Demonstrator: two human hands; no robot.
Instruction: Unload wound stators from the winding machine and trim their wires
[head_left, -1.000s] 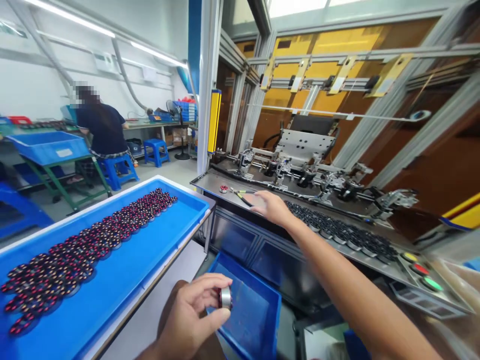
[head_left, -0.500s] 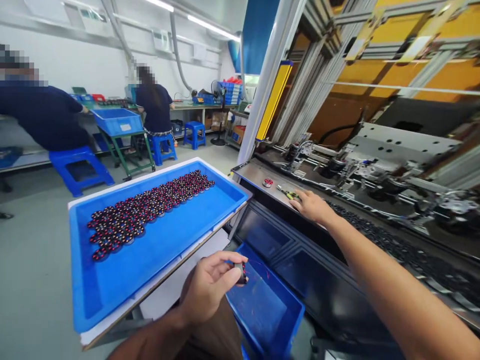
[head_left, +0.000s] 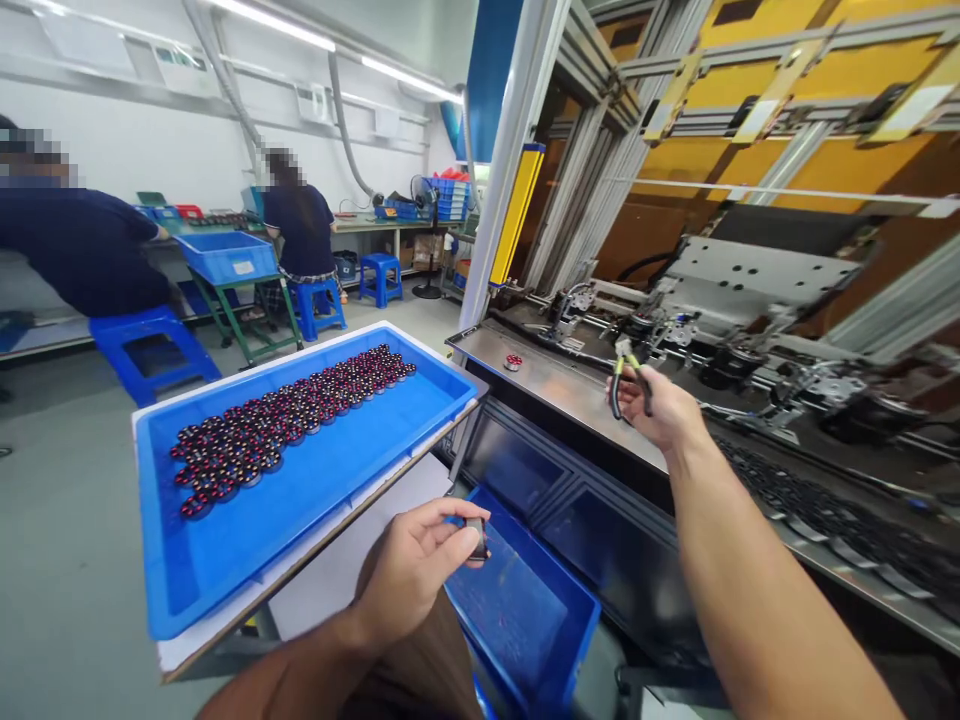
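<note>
While the left hand (head_left: 424, 560) pinches a small dark part (head_left: 476, 538) between its fingers above the blue bin (head_left: 525, 605), the right hand's (head_left: 666, 405) fingers curl around spread-handled pliers (head_left: 618, 372) by the tabletop (head_left: 551, 385); keeping both steady seems wise. Fingers partly hide the part; the pliers' tips look indistinct.

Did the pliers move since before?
Yes: the pliers, lying on the metal bench before, are now lifted up off it in the right hand, farther from the red ring.
</note>
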